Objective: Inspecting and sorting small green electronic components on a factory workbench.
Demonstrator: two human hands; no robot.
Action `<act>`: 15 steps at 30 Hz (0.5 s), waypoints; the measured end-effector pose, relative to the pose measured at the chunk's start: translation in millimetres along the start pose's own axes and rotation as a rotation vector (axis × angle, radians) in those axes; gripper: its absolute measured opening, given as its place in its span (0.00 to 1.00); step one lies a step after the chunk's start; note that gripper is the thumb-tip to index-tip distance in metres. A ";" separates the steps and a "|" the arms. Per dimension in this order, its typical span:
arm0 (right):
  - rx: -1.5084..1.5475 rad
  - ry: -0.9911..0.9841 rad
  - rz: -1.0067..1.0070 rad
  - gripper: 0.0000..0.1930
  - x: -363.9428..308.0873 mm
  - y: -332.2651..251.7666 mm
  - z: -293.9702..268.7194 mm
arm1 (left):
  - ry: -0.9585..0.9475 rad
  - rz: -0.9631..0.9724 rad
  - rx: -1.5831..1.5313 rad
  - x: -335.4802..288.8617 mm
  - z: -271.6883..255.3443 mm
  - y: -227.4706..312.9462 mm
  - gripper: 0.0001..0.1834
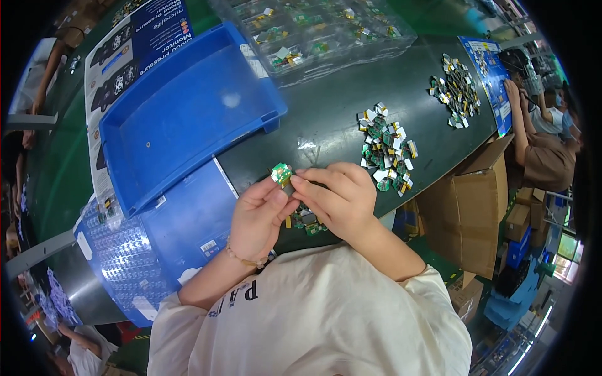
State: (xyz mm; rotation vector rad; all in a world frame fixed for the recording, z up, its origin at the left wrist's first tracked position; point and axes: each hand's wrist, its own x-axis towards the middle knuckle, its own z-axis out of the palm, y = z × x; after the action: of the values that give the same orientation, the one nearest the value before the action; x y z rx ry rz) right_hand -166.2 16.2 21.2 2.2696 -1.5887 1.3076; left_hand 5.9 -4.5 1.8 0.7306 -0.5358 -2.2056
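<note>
A small green circuit board (281,173) with gold and white parts is pinched between my two hands above the dark table. My left hand (258,216) grips it from below with thumb and fingers. The closed fingertips of my right hand (342,195) meet its right edge. Under and between my hands lies a small heap of similar boards (308,222), partly covered by them. Further right is a larger loose pile of green boards with white and gold pieces (385,149).
A blue plastic bin (188,116) stands at my left, over flattened printed cardboard (194,207). Clear blister trays (307,28) holding boards sit at the back. Another board pile (456,93) lies far right, near a co-worker's arm (517,119). A cardboard box (467,207) stands beside the table edge.
</note>
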 end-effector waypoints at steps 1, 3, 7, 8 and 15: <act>-0.020 0.002 -0.027 0.16 -1.3 0.4 -0.6 | -0.014 0.017 -0.025 0.2 0.1 -0.7 0.16; 0.006 -0.002 -0.026 0.16 -4.5 1.7 -1.2 | -0.018 0.021 -0.017 0.3 1.0 -0.8 0.16; 0.225 0.020 0.108 0.15 -5.7 2.3 2.6 | -0.047 0.049 -0.041 -1.3 -3.9 -4.6 0.15; 0.225 0.020 0.108 0.15 -4.2 1.9 2.9 | -0.046 0.049 -0.041 -1.2 -3.8 -4.2 0.15; 0.018 -0.034 0.022 0.16 -1.0 -2.4 -1.7 | -0.013 0.045 0.023 -0.7 2.1 -0.6 0.14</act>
State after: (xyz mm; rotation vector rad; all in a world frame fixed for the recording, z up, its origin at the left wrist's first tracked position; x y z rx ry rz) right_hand -165.3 18.9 22.5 2.3035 -1.6230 1.3013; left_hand 4.6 -3.2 3.3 0.7102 -0.5790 -2.1672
